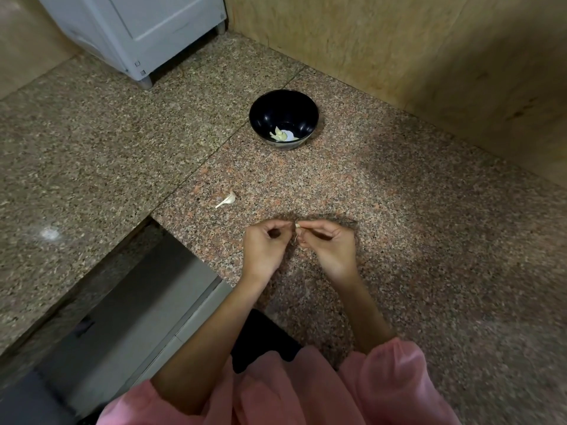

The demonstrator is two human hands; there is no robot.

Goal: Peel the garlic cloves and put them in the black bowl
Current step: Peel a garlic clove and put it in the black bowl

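A black bowl (283, 118) stands on the speckled granite counter (399, 225) toward the back, with a few pale peeled garlic cloves (280, 135) at its bottom. My left hand (265, 246) and my right hand (329, 245) meet over the counter in front of me, fingertips pinched together on one small garlic clove (297, 225) between them. A thin strip of skin hangs below the clove. An unpeeled garlic clove (227, 200) with a long tail lies on the counter to the left of my hands.
A white appliance (138, 32) stands at the back left corner. A tan stone wall (429, 56) runs along the back right. The counter has a cut-out edge at the left (147, 222), with a grey surface below.
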